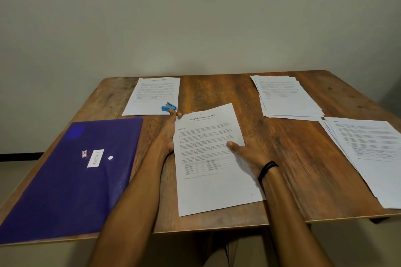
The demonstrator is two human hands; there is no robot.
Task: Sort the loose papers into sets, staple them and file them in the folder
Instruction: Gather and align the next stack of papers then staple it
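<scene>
Basically staple prep, I'd say. The transcript set (212, 158), headed "Sample Education Transcript", sits centre-front on the wooden table (217, 89). Its long axis runs away from the person, top tilted a bit right.

R hand (249, 151) holds its right edge, thumb on top. The other fingers are hidden by the paper, so prob. a pinch. L hand (170, 134) lies along the left edge, fingers straight and loose, gripping nothing.

L fingertips are at or just short of the blue mini stapler (168, 107); can't tell if touching. It lies straight ahead of the L hand, on the near corner of a printed sheet (152, 95), so L is the nearer hand.

Purple plastic folder (71, 173): glossy, flat, closed, on the left. Fanned thin sheets in the back-right stack (286, 95) and near-right stack (368, 154). Table grain looks worn, matte.
</scene>
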